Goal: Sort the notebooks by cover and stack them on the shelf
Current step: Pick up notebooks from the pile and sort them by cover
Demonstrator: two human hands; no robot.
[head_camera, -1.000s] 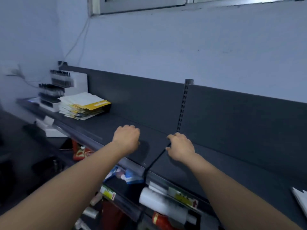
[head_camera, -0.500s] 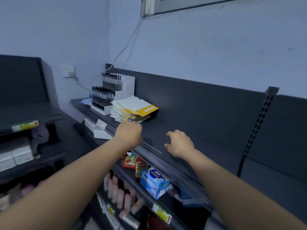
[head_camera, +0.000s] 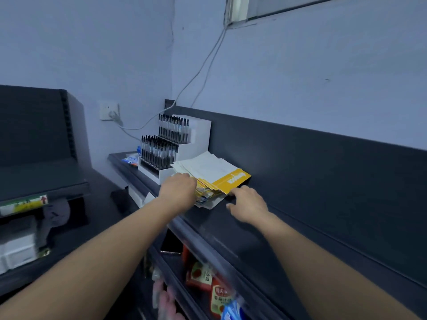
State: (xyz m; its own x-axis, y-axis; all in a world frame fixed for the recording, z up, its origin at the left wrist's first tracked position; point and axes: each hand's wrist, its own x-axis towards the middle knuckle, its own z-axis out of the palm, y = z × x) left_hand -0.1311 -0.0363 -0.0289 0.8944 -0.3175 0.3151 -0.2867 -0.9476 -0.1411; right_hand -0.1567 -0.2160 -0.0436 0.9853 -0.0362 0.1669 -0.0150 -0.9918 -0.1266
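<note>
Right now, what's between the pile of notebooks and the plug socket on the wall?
A white stand full of black pens sits between the notebook pile and the wall socket, right beside the pile. The head view shows it.

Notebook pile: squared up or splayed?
Splayed. The pile lies flat on the shelf, but its covers fan out at different angles, with their corners offset.

Dark shelf [head_camera: 242, 229] carries notebook stack [head_camera: 215, 176], white pen display [head_camera: 182, 144].

Mid-frame, left hand [head_camera: 179, 189] and right hand [head_camera: 248, 205] both sit right against the messy white-and-yellow paper notebook stack [head_camera: 215, 174] on the dark grey metal shelf [head_camera: 240, 245].
</note>
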